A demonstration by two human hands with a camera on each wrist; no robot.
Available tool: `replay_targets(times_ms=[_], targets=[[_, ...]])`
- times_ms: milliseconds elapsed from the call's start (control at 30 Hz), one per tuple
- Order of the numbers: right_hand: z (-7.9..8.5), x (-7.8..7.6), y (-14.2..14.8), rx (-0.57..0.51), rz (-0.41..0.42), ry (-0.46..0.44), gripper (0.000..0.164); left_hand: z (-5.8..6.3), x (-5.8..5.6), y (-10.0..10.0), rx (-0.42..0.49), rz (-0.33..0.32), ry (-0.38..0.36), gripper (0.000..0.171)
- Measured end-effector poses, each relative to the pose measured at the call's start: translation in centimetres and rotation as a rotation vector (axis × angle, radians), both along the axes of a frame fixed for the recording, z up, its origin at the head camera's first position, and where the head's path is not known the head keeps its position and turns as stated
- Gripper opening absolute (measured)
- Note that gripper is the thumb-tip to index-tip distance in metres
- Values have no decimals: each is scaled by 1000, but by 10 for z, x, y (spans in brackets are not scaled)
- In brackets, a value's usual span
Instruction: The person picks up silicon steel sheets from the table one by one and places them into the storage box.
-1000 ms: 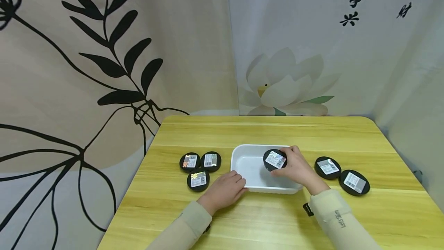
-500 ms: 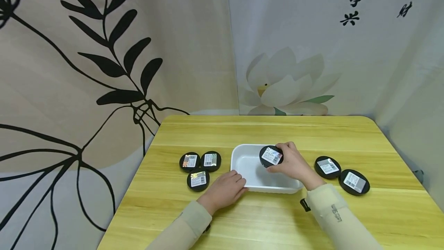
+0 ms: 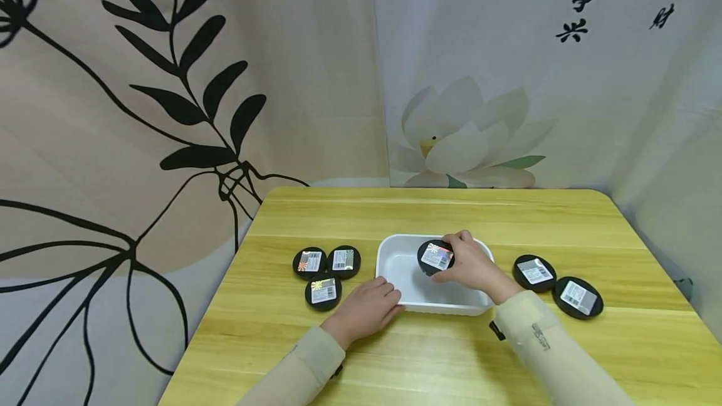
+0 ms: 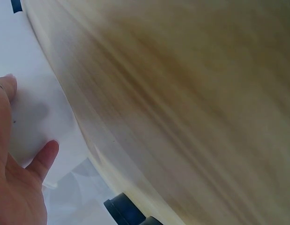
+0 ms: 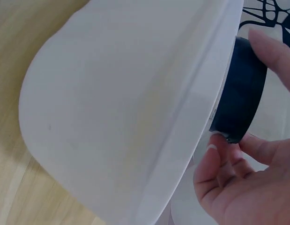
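Note:
A white rectangular tray (image 3: pixel 403 268) stands on the table. My right hand (image 3: pixel 474 265) pinches a round flat black container (image 3: pixel 435 257) by its edge, thumb low and fingers at the top right. This container has a barcode label on its upward face and is over the tray's inside; whether it touches the floor I cannot tell. In the right wrist view, its dark side (image 5: pixel 241 89) shows behind the tray wall (image 5: pixel 112 93). My left hand (image 3: pixel 363 309) grips the tray's near left corner, thumb and a finger against the outer wall (image 4: pixel 37 56).
Left of the tray, three black round containers (image 3: pixel 323 291) lie grouped, labels up. To the right, two more containers (image 3: pixel 534 272) lie touching or nearly so. Behind the wooden table (image 3: pixel 338 212) hangs a patterned curtain (image 3: pixel 316 80).
My right hand has shifted a little to the left over the tray with the black container. The left hand stays on the tray corner.

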State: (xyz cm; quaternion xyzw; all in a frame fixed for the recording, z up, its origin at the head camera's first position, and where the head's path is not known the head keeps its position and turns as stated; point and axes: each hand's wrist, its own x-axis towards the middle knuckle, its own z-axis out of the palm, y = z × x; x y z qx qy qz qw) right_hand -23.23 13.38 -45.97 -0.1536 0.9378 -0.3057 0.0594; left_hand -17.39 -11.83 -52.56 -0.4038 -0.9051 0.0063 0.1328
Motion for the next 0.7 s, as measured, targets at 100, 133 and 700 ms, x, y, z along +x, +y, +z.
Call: replay_targets(times_ms=[100,133,700], targets=[[0,-1,-2,6,12,-13,93,0,0,0,-1,2,-9,22],[0,-2,-3,6,16,-16,93,0,0,0,-2,4,-12,22],[-1,-12,-11,-26,51,-19,88,0,0,1,-12,5,-27,23]])
